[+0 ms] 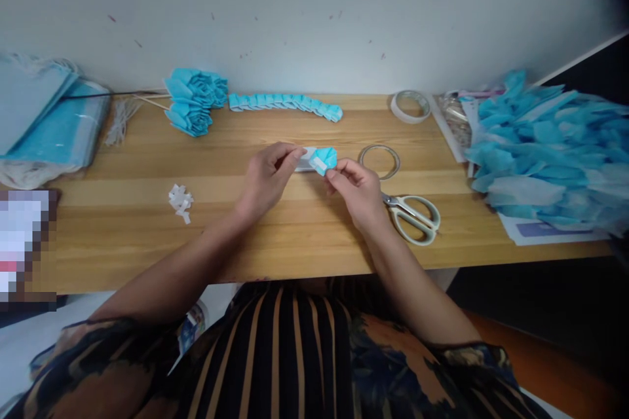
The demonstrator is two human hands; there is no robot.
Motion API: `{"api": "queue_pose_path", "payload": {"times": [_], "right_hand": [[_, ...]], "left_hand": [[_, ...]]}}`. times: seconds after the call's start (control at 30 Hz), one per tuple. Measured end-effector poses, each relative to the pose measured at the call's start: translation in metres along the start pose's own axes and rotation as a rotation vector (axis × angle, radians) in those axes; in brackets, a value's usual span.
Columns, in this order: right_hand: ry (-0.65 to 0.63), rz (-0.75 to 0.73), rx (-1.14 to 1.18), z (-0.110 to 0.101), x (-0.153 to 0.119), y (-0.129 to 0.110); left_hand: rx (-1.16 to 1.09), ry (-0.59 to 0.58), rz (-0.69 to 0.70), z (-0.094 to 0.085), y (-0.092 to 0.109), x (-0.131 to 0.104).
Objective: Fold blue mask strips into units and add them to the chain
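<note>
Left hand (268, 177): pinches the folded piece (330, 156) by its pale end.
Right hand (360, 190): pinches its blue end.
Folded piece: between both, long way side to side.

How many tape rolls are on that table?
2 in view: a wide white roll near the wall, and a thin roll beside the right hand. Others could be hidden under the blue pile.

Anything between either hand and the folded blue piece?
Nothing visible. The left hand pinches the pale end of the folded blue piece, the right hand its blue end. The thin tape ring and scissors lie beside the right hand, not between.
</note>
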State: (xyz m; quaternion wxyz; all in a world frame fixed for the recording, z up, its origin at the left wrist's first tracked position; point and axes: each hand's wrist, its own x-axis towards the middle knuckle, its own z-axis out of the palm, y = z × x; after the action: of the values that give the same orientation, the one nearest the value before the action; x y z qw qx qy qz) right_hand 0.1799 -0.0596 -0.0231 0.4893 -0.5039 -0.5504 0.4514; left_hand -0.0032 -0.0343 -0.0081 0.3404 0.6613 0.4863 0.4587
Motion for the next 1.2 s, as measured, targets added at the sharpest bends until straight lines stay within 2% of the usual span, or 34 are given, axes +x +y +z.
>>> {"api": "queue_pose_path", "payload": {"times": [0.17, 0.27, 0.6, 0.93, 1.1, 1.2], "right_hand": [[-0.049, 0.046, 0.006, 0.0006, -0.001, -0.0023], [-0.072, 0.055, 0.016, 0.0007, -0.0009, -0.0025], [-0.087, 0.116, 0.084, -0.0013, -0.0009, -0.0036], [-0.108, 0.076, 0.011, 0.0003, -0.0002, 0.0009], [-0.066, 0.066, -0.041, -0.0007, 0.0016, 0.0042], [0.049, -0.009, -0.044, 0.0, 0.0006, 0.002]], "left_hand": [[-0.162, -0.199, -0.234, -0.0007, -0.0025, 0.0056], [-0.238, -0.237, -0.308, -0.0005, -0.0035, 0.007], [-0.235, -0.199, -0.274, -0.0041, 0.0012, 0.0079], [-0.232, -0.242, -0.295, -0.0006, 0.0046, 0.0037], [-0.211, -0.271, -0.306, -0.0011, 0.0043, 0.0044], [-0.219, -0.238, -0.314, -0.0013, 0.005, 0.0049]]}}
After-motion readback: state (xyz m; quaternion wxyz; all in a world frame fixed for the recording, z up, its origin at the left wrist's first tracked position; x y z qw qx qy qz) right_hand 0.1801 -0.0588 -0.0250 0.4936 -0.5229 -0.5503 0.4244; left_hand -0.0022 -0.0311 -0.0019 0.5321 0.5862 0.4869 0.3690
